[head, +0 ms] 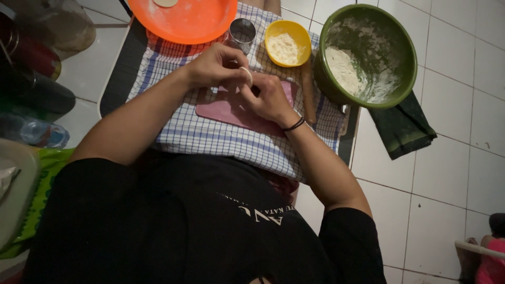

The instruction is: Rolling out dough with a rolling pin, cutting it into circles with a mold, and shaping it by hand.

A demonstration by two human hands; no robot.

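- We saw the left hand (213, 66) and the right hand (268, 97) meeting over a pink cutting board (223, 109), which lay on a blue-and-white checked cloth (210, 134).
- Between them was a small pale dough round (247, 74), held on edge above the board's far side; the fingers of both hands were curled in tight and pinched it at its rim.
- A black band (294, 125) circled the right wrist.
- Just beyond the hands stood a small metal cup (242, 32); we could not tell what it held.
- Beside it sat a yellow bowl (302, 34) with a pale, crumbly filling.
- An orange plate (184, 23) lay at the far end of the cloth, with one pale round piece at its top edge.
- A large green bowl (405, 79), dusted with flour and holding a white heap, stood on the white tiled floor (452, 173), partly on a dark green cloth (402, 131).
- A wooden rolling pin (308, 94) lay between the board and the green bowl.
- A clear plastic bottle (39, 132) lay at the dim outer edge of the view, its label too dark to describe.
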